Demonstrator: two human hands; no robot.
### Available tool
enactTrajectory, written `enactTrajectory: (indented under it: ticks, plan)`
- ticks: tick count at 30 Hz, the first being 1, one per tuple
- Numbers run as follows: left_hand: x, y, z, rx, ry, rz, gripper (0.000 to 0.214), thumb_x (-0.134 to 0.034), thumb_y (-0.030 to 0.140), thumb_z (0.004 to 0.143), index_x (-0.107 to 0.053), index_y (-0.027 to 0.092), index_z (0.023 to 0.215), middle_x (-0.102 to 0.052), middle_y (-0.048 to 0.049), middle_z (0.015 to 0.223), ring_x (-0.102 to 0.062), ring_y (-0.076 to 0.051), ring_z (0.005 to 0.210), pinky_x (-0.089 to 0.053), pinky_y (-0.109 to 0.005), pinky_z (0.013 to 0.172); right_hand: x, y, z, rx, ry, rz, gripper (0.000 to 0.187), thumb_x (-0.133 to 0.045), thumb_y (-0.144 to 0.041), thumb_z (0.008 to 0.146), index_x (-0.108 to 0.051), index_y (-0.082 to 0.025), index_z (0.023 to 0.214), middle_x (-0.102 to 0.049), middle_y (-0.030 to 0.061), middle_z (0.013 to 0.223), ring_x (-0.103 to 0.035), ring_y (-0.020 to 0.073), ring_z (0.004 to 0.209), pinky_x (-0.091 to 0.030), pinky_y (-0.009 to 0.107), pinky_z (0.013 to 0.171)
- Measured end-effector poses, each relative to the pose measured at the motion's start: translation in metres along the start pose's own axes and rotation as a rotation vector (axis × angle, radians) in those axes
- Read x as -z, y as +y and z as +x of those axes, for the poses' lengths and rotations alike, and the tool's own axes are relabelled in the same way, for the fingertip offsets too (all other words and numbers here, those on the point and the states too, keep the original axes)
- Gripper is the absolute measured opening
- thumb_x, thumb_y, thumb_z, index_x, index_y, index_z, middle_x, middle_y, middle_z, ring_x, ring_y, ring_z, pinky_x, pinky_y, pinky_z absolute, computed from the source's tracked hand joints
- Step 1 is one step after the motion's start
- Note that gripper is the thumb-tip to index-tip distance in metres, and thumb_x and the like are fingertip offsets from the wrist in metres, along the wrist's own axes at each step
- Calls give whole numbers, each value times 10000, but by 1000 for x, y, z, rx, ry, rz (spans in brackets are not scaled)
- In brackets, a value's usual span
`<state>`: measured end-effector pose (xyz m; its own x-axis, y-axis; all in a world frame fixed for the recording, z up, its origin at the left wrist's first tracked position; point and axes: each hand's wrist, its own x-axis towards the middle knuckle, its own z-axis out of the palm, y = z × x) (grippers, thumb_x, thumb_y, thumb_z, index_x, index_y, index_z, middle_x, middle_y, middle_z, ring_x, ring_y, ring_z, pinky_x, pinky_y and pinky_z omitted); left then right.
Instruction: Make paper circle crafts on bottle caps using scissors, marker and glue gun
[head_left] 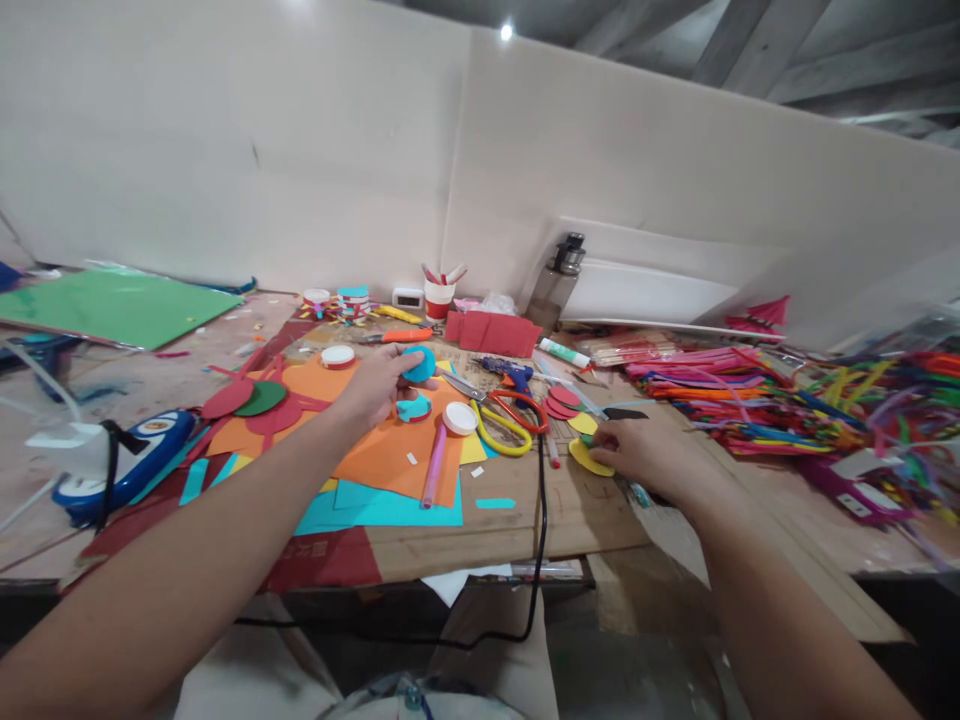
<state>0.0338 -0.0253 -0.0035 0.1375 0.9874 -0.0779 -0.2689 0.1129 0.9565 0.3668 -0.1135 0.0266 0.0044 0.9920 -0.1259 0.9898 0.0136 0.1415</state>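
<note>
Over the orange paper sheets (401, 458), my left hand (373, 385) pinches a small blue disc (419, 364). Just below it lies a round piece with a blue top and red edge (413, 408). My right hand (637, 452) has its fingers closed on a yellow paper circle (588, 460) at the cardboard; its fingertips are partly hidden. Red paper circles (564, 398) lie behind that hand. Between the hands are scissors with yellow and red handles (501, 428), a white lid (460, 418) and a pink marker (435, 465).
Pipe cleaners (720, 395) are heaped on the right, near a purple box (855, 490). A glue gun (514, 372) lies mid-table, and its black cable (541, 520) hangs over the front edge. A bottle (555, 285) leans at the back. Green sheets (112, 305) lie far left.
</note>
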Motion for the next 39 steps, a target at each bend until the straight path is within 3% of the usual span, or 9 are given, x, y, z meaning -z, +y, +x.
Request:
enactTrajectory:
  ticks: [3, 5, 8, 15, 18, 21, 30, 35, 39]
  plan:
    - [1, -1, 0, -2, 2, -2, 114, -621, 223, 844, -549, 143, 880, -718, -55, 772, -705, -153, 581, -418, -178, 415, -8, -2, -4, 26, 129, 46, 278, -619, -383, 855, -711, -169, 1008, -735, 99, 992, -662, 224, 904, -412, 270, 721]
    - [1, -1, 0, -5, 0, -2, 126, -635, 229, 835, -549, 145, 874, -714, -52, 776, -707, -157, 584, -415, -179, 414, -15, -4, -5, 65, 165, 43, 245, -642, -386, 840, -703, -176, 953, -725, 94, 980, -657, 224, 909, -413, 272, 735]
    - [1, -2, 1, -7, -3, -3, 130, -639, 231, 834, -551, 146, 879, -711, -52, 775, -710, -164, 591, -419, -182, 412, -19, -10, -7, 81, 76, 22, 139, -614, -305, 848, -669, -188, 796, -717, 77, 889, -651, 206, 828, -384, 273, 675]
    - [4, -5, 3, -29, -53, -13, 184, -688, 253, 809, -571, 150, 907, -725, -60, 795, -718, -173, 608, -429, -180, 402, -8, -26, -13, -23, -5, -94, 290, -431, -186, 924, -660, -170, 748, -723, 118, 879, -667, 214, 822, -350, 298, 671]
    - [3, -5, 3, -35, -68, -19, 159, -664, 254, 838, -581, 144, 917, -730, -72, 818, -727, -177, 637, -450, -183, 417, -10, -25, -15, 14, 75, -89, 203, -505, -251, 925, -680, -153, 895, -714, 131, 984, -662, 242, 943, -395, 299, 751]
    - [3, -5, 3, -34, -64, -29, 101, -593, 224, 888, -590, 133, 932, -728, -78, 830, -731, -173, 657, -481, -193, 442, -18, -19, -12, 0, 110, -106, 299, -567, -375, 919, -659, -122, 1049, -694, 159, 1065, -656, 282, 995, -421, 326, 805]
    - [4, -5, 4, -20, -52, -25, 81, -584, 188, 881, -602, 123, 927, -719, -75, 819, -731, -176, 664, -487, -197, 454, -18, -20, -6, -101, -21, -166, 306, -468, -309, 953, -709, -120, 939, -731, 183, 979, -706, 287, 893, -422, 328, 689]
    - [4, -4, 4, -12, -35, -23, 111, -618, 195, 855, -611, 120, 935, -724, -87, 848, -734, -181, 676, -485, -200, 468, -6, -36, -18, -157, -4, -182, 346, -410, -254, 967, -722, -111, 923, -736, 219, 935, -719, 293, 836, -395, 323, 614]
    - [4, -4, 3, -7, -51, -10, 130, -641, 213, 834, -614, 120, 921, -725, -87, 850, -734, -185, 675, -486, -208, 474, -4, -34, -19, -154, 52, -158, 277, -476, -309, 947, -705, -158, 911, -737, 171, 952, -702, 283, 854, -354, 307, 592]
